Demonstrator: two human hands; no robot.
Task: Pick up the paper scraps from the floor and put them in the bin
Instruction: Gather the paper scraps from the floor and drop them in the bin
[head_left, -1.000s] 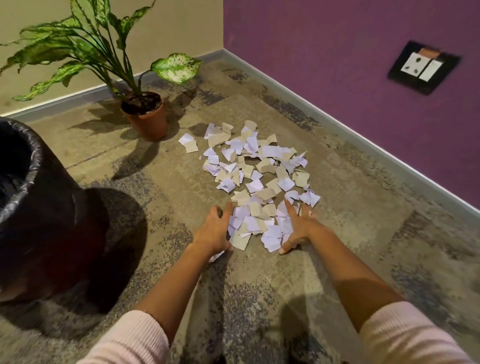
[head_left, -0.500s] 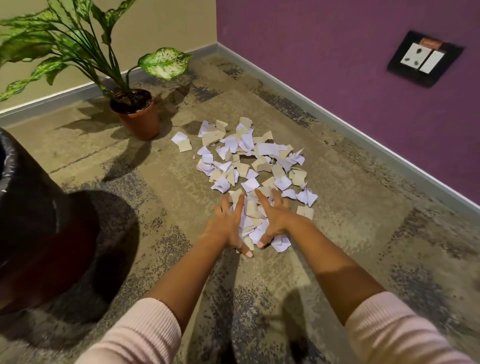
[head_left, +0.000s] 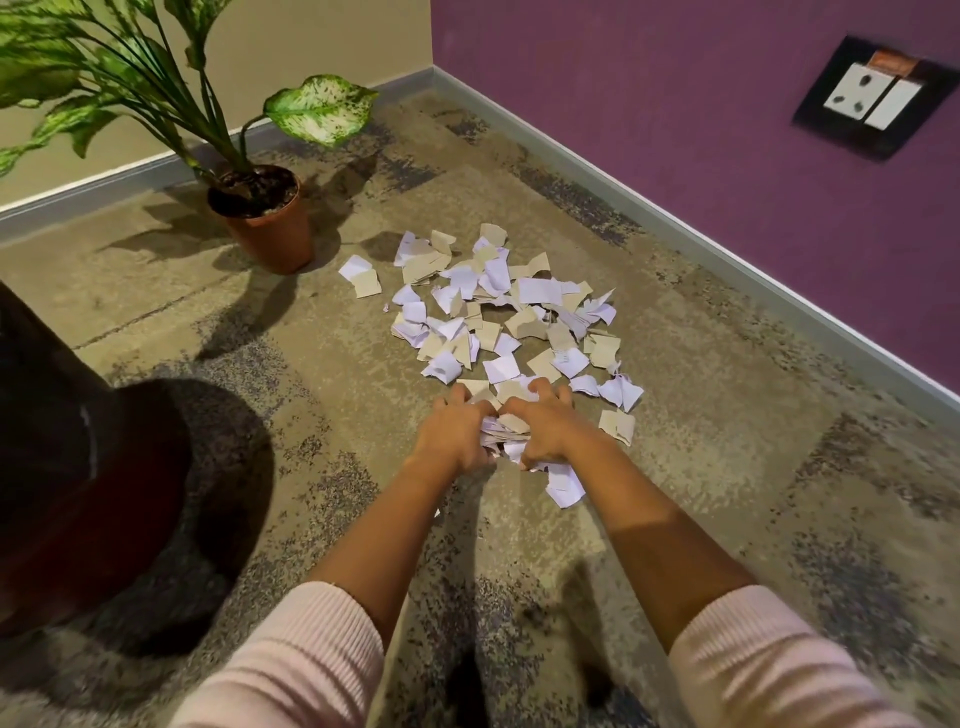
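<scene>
Since the earlier frames both hands have closed inward, bunching the near edge of the paper scraps (head_left: 498, 312). Bin (head_left: 62, 441) stands far left, well apart; left hand (head_left: 454, 434) and right hand (head_left: 545, 423), fingers curled, clutch a wad (head_left: 503, 435) pressed between them, the remaining pieces spread on the floor (head_left: 727, 467) beyond, one loose scrap (head_left: 563, 486) lying beside the right wrist. Judgement: squeeze from both sides and scoop low under the wad before lifting, or pieces will likely shed on the carry to the bin.
</scene>
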